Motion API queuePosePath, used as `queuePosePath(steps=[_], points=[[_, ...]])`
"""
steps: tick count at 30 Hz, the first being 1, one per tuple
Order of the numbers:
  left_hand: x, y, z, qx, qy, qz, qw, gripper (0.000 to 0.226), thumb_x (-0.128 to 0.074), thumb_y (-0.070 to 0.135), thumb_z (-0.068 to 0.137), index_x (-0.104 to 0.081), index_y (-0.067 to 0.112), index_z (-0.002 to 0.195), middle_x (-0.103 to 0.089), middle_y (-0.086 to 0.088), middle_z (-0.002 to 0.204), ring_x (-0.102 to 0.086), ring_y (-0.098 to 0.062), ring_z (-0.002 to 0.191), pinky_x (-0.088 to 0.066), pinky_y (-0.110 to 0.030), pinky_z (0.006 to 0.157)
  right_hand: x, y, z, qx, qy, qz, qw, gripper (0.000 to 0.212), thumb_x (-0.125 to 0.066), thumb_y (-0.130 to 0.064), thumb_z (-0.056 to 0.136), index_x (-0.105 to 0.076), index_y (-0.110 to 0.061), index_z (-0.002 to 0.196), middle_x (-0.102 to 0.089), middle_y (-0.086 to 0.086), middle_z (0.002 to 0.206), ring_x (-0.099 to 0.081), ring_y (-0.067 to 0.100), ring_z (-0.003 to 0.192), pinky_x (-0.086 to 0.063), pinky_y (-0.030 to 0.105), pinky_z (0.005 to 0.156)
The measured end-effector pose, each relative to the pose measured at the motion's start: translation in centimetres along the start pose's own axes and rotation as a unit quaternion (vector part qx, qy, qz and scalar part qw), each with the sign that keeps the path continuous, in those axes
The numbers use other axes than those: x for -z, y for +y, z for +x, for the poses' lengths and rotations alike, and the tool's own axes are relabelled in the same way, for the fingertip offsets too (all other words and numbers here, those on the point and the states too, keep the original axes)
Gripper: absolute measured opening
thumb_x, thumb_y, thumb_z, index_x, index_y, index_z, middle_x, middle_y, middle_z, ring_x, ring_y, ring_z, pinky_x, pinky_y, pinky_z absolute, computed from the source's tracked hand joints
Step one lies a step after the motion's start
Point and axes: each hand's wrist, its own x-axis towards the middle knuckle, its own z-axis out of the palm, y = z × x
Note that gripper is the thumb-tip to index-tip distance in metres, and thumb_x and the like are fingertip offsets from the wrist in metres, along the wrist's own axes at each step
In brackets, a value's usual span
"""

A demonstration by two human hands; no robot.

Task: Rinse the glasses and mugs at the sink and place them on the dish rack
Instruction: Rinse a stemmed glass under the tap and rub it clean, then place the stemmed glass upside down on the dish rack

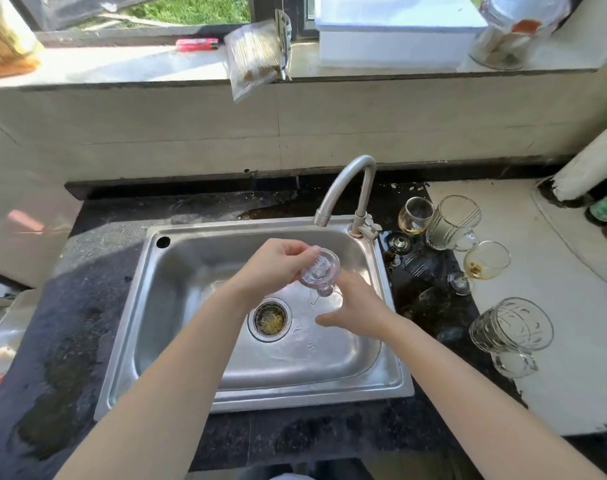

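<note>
While the small stemmed glass (320, 271) hangs tilted above the basin of the steel sink (253, 400), both hands are on it. The left hand (274, 268) has its fingers and thumb curled round the bowl, which holds no liquid that I can see. The stem slants down and to the right, towards the right hand (356, 303). That hand seems to hold the foot between thumb and fingers, though the clear glass blurs against the wet steel there. The glass sits just below and in front of the spout of the faucet (350, 188).

The drain strainer (269, 319) in the sink floor holds yellowish scraps.

Four more glasses stand on the counter to the right of the sink. A small wine glass (415, 216) has amber liquid in its bottom. Just beside it is a tall cut goblet (453, 223), cloudy inside. A second wine glass (487, 261) carries brownish dregs. Nearest the person stands a patterned goblet (511, 329), apart from the others.
</note>
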Motion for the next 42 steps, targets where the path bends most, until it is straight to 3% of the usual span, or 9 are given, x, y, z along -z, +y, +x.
queuePosePath(steps=[6,10,13,17,20,25,30,37,42], points=[[0.0,1.1,0.0,-0.004,0.001,0.036,0.999,0.026,-0.063,0.037,0.090,-0.075,0.014,0.085,-0.070,-0.003,0.081,-0.059,-0.015,0.077,-0.047,-0.031,0.076,-0.8,-3.2,-2.4,-0.065,0.145,0.129,0.979,0.017,-0.062,-0.045,0.084,-0.065,-0.036,0.098,-0.060,-0.010,0.105,-0.052,0.016,0.108,-0.043,0.046,0.096],[0.0,0.9,-0.8,-0.019,0.006,0.032,0.999,0.023,-0.064,0.035,0.090,-0.075,0.015,0.087,-0.070,0.001,0.081,-0.059,-0.011,0.077,-0.046,-0.026,0.073,-1.3,-5.3,-3.1,-0.075,0.181,0.072,0.978,0.023,-0.055,-0.046,0.090,-0.067,-0.026,0.095,-0.060,-0.004,0.094,-0.054,0.018,0.093,-0.046,0.034,0.077],[0.4,0.4,-1.7,-0.031,-0.014,0.021,0.999,0.023,-0.064,0.041,0.089,-0.075,0.022,0.096,-0.072,0.005,0.093,-0.063,-0.011,0.092,-0.050,-0.029,0.086,-1.0,-7.0,-3.8,-0.119,0.177,0.033,0.976,0.023,-0.059,-0.040,0.091,-0.067,-0.019,0.099,-0.064,-0.004,0.084,-0.056,0.016,0.077,-0.041,0.028,0.061],[1.1,0.5,-2.8,-0.038,-0.023,-0.009,0.999,0.029,-0.046,0.044,0.098,-0.063,0.030,0.117,-0.062,0.012,0.106,-0.052,-0.004,0.095,-0.037,-0.026,0.081,-1.2,-8.4,-4.9,-0.192,0.206,0.146,0.948,0.026,-0.061,-0.032,0.091,-0.068,-0.009,0.099,-0.068,0.010,0.092,-0.061,0.024,0.083,-0.048,0.034,0.074],[2.0,-0.5,-2.8,-0.016,-0.007,-0.024,1.000,0.032,-0.045,0.041,0.098,-0.061,0.030,0.124,-0.062,0.005,0.116,-0.049,-0.010,0.098,-0.033,-0.030,0.079,-1.0,-9.0,-6.8,-0.214,0.205,0.330,0.896,0.022,-0.062,-0.025,0.092,-0.070,-0.008,0.104,-0.066,0.000,0.086,-0.059,0.014,0.082,-0.054,0.038,0.081],[-0.3,-3.3,-3.0,-0.019,-0.021,0.112,0.993,0.034,-0.049,0.018,0.093,-0.062,0.019,0.125,-0.062,-0.005,0.124,-0.056,-0.029,0.114,-0.046,-0.037,0.089,-2.9,-7.0,-9.6,-0.295,0.284,0.229,0.883,0.026,-0.063,-0.037,0.089,-0.068,-0.012,0.088,-0.065,0.003,0.082,-0.060,0.017,0.077,-0.046,0.025,0.067],[-7.5,-2.8,-3.5,-0.050,-0.110,0.174,0.977,0.035,-0.049,0.013,0.093,-0.062,0.015,0.126,-0.059,-0.004,0.130,-0.054,-0.017,0.107,-0.038,-0.024,0.084,-1.6,-4.6,-16.1,-0.314,0.345,0.250,0.848,0.023,-0.063,-0.028,0.089,-0.067,-0.007,0.080,-0.067,0.007,0.082,-0.059,0.019,0.076,-0.043,0.025,0.061],[-24.0,0.5,-9.2,-0.181,-0.223,0.265,0.921,0.037,-0.054,0.019,0.090,-0.061,0.015,0.126,-0.063,-0.004,0.127,-0.059,-0.022,0.116,-0.047,-0.032,0.098,0.6,0.1,-32.0,-0.383,0.450,0.232,0.773,0.026,-0.062,-0.030,0.088,-0.072,-0.007,0.094,-0.073,0.012,0.099,-0.065,0.026,0.099,-0.049,0.040,0.090],[-37.1,0.8,-17.3,-0.252,-0.318,0.302,0.863,0.037,-0.053,0.018,0.092,-0.059,0.012,0.128,-0.062,-0.008,0.129,-0.057,-0.023,0.119,-0.042,-0.028,0.098,-0.2,3.5,-46.7,-0.434,0.509,0.223,0.709,0.030,-0.060,-0.030,0.090,-0.071,-0.003,0.091,-0.073,0.014,0.094,-0.065,0.026,0.092,-0.048,0.034,0.080]])
